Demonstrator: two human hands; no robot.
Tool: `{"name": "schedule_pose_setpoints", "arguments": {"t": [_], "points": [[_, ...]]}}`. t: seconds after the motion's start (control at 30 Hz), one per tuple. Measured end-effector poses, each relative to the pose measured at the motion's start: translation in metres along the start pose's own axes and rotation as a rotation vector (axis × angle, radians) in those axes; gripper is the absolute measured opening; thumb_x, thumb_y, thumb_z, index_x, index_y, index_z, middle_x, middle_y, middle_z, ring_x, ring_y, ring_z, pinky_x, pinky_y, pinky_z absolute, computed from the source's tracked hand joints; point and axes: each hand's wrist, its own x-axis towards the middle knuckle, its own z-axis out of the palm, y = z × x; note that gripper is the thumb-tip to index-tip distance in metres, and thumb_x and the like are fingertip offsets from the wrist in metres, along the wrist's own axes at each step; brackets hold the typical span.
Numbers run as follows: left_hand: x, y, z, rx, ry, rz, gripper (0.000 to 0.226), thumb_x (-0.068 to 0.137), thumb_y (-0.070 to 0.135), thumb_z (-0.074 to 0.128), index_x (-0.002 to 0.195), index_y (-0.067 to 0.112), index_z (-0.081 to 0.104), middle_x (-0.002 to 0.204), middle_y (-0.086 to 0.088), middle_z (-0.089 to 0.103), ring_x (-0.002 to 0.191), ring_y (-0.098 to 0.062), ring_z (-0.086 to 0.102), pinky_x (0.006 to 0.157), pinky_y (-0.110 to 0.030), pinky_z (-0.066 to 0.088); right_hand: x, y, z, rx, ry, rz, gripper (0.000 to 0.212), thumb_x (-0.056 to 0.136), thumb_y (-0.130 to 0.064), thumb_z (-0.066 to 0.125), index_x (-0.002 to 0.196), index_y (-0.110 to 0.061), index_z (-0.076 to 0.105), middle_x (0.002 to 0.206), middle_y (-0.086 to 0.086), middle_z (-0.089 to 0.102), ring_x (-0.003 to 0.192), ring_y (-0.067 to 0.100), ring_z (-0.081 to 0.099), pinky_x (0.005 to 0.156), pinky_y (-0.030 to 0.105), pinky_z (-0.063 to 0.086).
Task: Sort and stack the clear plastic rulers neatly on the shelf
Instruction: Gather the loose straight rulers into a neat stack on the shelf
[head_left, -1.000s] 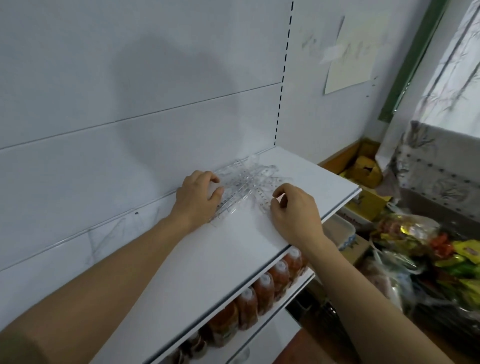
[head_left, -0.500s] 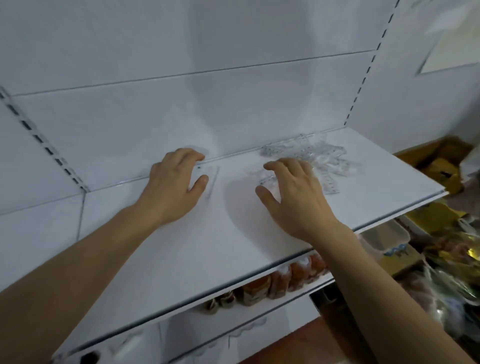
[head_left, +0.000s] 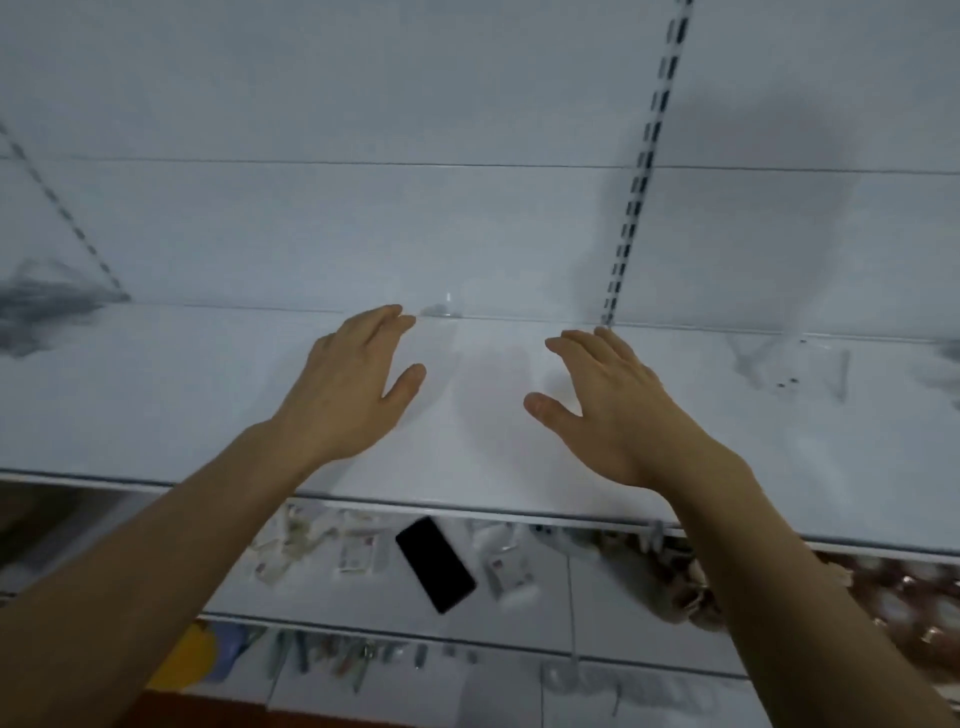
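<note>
**White shelf, two flat hands, rulers off to the right**

White and bare in the middle, the shelf (head_left: 208, 395) runs across the whole view, with both forearms reaching over its front edge. The left hand (head_left: 353, 384) is palm down, its fingers held together and pointing at the back wall, the thumb stuck out toward the other hand. It holds nothing. The right hand (head_left: 613, 400) mirrors it: palm down, fingers loosely spread, thumb angled inward, nothing in its grasp. Whether either palm actually touches the shelf or hangs just above it cannot be told. A bare strip of shelf lies between the two thumbs.

Just beyond the left fingertips, at the seam where the shelf meets the back panel, sits a small clear object (head_left: 441, 310); it is too blurred to say what it is.

The clear plastic rulers (head_left: 795, 369) lie well to the right of the right hand, toward the back of the shelf. They show only as faint grey outlines and a few dark marks, so how they are arranged cannot be made out.

Behind the right hand's fingertips a slotted upright (head_left: 641, 171) rises up the back wall.

Below the hands, on the next shelf down, a black phone (head_left: 435, 564) lies at an angle among small packets (head_left: 357, 555). Under the right forearm are blurred brown goods (head_left: 691, 587).
</note>
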Motion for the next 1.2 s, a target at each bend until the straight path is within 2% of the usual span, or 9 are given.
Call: {"name": "schedule_pose_setpoints", "arguments": {"t": [0.27,0.4,0.5,0.6,0.73,0.83,0.97,1.07,1.2], "points": [[-0.131,-0.183,-0.074,0.047,-0.040,-0.313,0.075,0.094,0.059,0.026,0.155,0.015,0.030,0.160,-0.005,0.034,0.145,-0.026,0.032,0.116,-0.044,0.026,0.043,-0.198,0.076,-0.027,-0.095,-0.231,0.075,0.101,-0.060,0.039,0.161,-0.019,0.018,0.168,-0.004,0.014,0.156,0.021,0.002,0.124,0.052,0.017],[-0.172,-0.260,-0.099,0.101,-0.022,-0.403,0.063,0.103,0.049,0.039,0.155,0.014,0.031,0.159,-0.006,0.035,0.145,-0.025,0.032,0.116,-0.045,0.028,0.077,-0.285,0.103,-0.088,-0.147,-0.380,0.075,0.101,-0.060,0.038,0.161,-0.019,0.016,0.168,-0.004,0.015,0.156,0.020,0.006,0.124,0.050,0.017],[-0.189,-0.310,-0.108,0.179,-0.053,-0.410,0.064,0.102,0.052,0.037,0.153,0.014,0.033,0.158,-0.007,0.036,0.144,-0.026,0.034,0.115,-0.048,0.033,0.110,-0.336,0.117,-0.125,-0.152,-0.456,0.076,0.101,-0.060,0.039,0.160,-0.018,0.017,0.167,-0.002,0.018,0.154,0.021,0.011,0.123,0.049,0.020],[-0.191,-0.352,-0.111,0.219,-0.057,-0.401,0.064,0.102,0.052,0.037,0.155,0.016,0.031,0.161,-0.006,0.031,0.146,-0.024,0.030,0.116,-0.047,0.029,0.144,-0.382,0.135,-0.117,-0.147,-0.490,0.076,0.101,-0.060,0.040,0.161,-0.019,0.018,0.167,-0.003,0.018,0.154,0.020,0.013,0.123,0.047,0.021],[-0.177,-0.413,-0.119,0.213,-0.028,-0.407,0.063,0.103,0.050,0.037,0.156,0.017,0.027,0.163,-0.004,0.027,0.148,-0.022,0.024,0.118,-0.045,0.022,0.189,-0.435,0.170,-0.130,-0.181,-0.515,0.075,0.101,-0.058,0.041,0.159,-0.016,0.020,0.166,0.000,0.022,0.153,0.022,0.017,0.121,0.049,0.026],[-0.167,-0.462,-0.129,0.159,-0.033,-0.436,0.062,0.103,0.049,0.038,0.156,0.018,0.028,0.161,-0.004,0.030,0.146,-0.023,0.029,0.117,-0.046,0.025,0.224,-0.469,0.188,-0.187,-0.185,-0.521,0.071,0.101,-0.058,0.042,0.155,-0.014,0.028,0.160,0.003,0.032,0.147,0.024,0.027,0.115,0.050,0.034],[-0.164,-0.522,-0.139,0.165,-0.050,-0.422,0.063,0.102,0.052,0.036,0.156,0.019,0.028,0.160,-0.003,0.031,0.145,-0.023,0.030,0.116,-0.048,0.028,0.263,-0.511,0.203,-0.121,-0.096,-0.562,0.062,0.101,-0.052,0.046,0.151,-0.017,0.038,0.151,0.002,0.044,0.139,0.024,0.041,0.108,0.047,0.043],[-0.156,-0.564,-0.144,0.129,-0.055,-0.403,0.069,0.098,0.058,0.028,0.155,0.018,0.031,0.159,-0.004,0.033,0.144,-0.024,0.030,0.114,-0.049,0.029,0.284,-0.531,0.213,-0.068,-0.037,-0.576,0.054,0.096,-0.049,0.047,0.137,-0.016,0.056,0.130,0.003,0.060,0.118,0.027,0.056,0.092,0.046,0.052],[-0.126,-0.609,-0.145,0.123,-0.057,-0.275,0.079,0.090,0.063,0.020,0.152,0.018,0.037,0.153,-0.005,0.038,0.138,-0.026,0.036,0.106,-0.050,0.036,0.304,-0.544,0.213,-0.055,0.074,-0.510,0.043,0.094,-0.041,0.056,0.129,-0.016,0.061,0.121,0.006,0.063,0.109,0.029,0.056,0.089,0.048,0.052]]}}
